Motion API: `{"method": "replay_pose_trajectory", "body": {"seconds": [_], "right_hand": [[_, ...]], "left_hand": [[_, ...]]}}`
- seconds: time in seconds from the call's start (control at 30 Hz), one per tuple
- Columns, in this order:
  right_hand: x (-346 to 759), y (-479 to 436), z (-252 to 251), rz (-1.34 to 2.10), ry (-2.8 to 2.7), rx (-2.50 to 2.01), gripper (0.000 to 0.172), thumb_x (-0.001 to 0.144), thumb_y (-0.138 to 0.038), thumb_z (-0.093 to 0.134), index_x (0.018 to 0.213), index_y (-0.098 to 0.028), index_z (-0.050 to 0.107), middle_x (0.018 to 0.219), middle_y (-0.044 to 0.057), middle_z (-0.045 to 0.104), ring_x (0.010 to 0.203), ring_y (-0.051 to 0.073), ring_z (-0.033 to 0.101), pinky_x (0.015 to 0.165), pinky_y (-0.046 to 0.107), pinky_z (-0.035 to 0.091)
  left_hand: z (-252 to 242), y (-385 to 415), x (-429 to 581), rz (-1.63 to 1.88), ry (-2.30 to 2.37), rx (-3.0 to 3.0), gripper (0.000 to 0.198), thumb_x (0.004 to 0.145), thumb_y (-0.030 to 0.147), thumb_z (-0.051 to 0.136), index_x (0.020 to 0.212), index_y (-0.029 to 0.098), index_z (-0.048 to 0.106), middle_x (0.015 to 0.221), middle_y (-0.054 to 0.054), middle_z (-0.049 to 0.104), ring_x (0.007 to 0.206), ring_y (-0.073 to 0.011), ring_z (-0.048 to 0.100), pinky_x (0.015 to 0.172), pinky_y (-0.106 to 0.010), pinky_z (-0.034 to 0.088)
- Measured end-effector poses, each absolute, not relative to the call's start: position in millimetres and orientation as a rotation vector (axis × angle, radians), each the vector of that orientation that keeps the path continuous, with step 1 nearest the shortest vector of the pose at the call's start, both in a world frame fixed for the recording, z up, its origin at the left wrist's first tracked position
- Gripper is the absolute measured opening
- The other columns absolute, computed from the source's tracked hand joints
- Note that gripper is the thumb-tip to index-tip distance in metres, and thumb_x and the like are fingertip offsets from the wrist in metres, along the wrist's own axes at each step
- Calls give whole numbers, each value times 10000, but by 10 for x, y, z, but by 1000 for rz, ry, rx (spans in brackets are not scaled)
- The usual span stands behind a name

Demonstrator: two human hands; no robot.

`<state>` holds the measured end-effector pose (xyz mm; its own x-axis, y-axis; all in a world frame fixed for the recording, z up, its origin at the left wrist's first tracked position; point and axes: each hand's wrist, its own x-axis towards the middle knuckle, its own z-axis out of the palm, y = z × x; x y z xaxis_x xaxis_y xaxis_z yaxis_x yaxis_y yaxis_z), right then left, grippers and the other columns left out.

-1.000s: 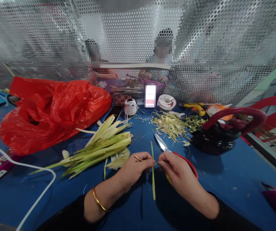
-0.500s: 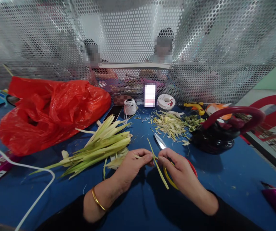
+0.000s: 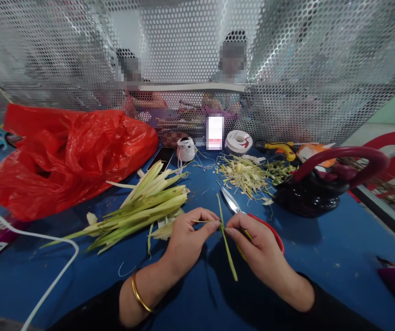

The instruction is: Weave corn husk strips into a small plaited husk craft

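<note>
My left hand is closed in a pinch on a narrow green corn husk strip, with another thin pale strand crossing it at the fingertips. My right hand pinches at the same crossing from the other side, thumb and forefinger pressed together. The strip runs upright between both hands, its longer end hanging down. Scissors with red and yellow handles lie beneath my right hand, blades pointing away and their handles partly covered. A bundle of corn husks rests left of my left hand.
Husk scraps lie behind the scissors. A dark pot with a maroon handle stands right. A red plastic bag sits left, near a white cable. String, a white spool and a perforated screen are at the back.
The strip between my fingers has turned more upright, its lower end shifting slightly left. My hands stay close together. The whole view has shifted slightly.
</note>
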<state>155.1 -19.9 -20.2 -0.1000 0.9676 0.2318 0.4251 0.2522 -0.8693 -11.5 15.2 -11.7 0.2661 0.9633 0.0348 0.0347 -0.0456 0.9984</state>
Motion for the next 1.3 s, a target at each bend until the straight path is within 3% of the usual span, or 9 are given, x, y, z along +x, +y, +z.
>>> {"method": "replay_pose_trajectory", "body": {"seconds": [0.2,0.43,0.63,0.73,0.87,1.03,1.3], "right_hand": [[1562,-210,-234,772,-1708,-1313,212,939,-269,496,757,-201,581,682,-4,583,639,143,525,601,255,413],[1553,-202,-224,831,-1646,-1287,207,927,-300,521,775,-207,627,714,13,626,666,155,548,630,269,429],[1516,-156,-235,1237,-1258,-1289,272,835,-440,629,737,-186,617,656,-10,593,605,130,527,571,247,426],[1500,-133,-229,1439,-982,-1196,276,739,-422,744,743,-173,626,698,-5,618,643,122,554,612,236,449],[1487,-144,-198,1574,-840,-1081,263,706,-377,783,695,-172,619,638,-23,583,594,106,530,556,216,424],[1472,-173,-227,1501,-888,-1097,258,729,-387,758,682,-183,606,638,-17,592,598,117,540,574,235,433],[1564,-164,-60,1122,-1155,-1338,458,792,-561,630,532,-189,567,512,-1,554,513,129,520,543,264,435]], "left_hand": [[-112,146,-100,969,983,1202,155,751,261,681,647,163,620,732,-11,630,673,-129,519,643,-254,402],[-116,151,-76,916,905,1079,178,772,319,684,713,163,621,651,-9,636,653,-140,578,689,-278,453],[-114,140,-68,842,880,1137,224,808,355,661,722,167,575,613,38,544,559,-91,503,593,-230,416],[-143,123,-68,772,842,1182,250,829,393,645,753,172,556,627,48,518,535,-80,490,557,-219,385],[-168,112,-74,726,807,1250,265,873,427,594,785,184,532,590,67,466,482,-70,427,501,-212,316],[-147,114,-80,756,748,1278,246,875,384,600,757,183,523,612,55,495,495,-67,339,502,-216,275],[-195,126,-102,968,972,1552,204,910,319,544,760,180,562,620,53,466,516,-84,432,513,-215,342]]}}
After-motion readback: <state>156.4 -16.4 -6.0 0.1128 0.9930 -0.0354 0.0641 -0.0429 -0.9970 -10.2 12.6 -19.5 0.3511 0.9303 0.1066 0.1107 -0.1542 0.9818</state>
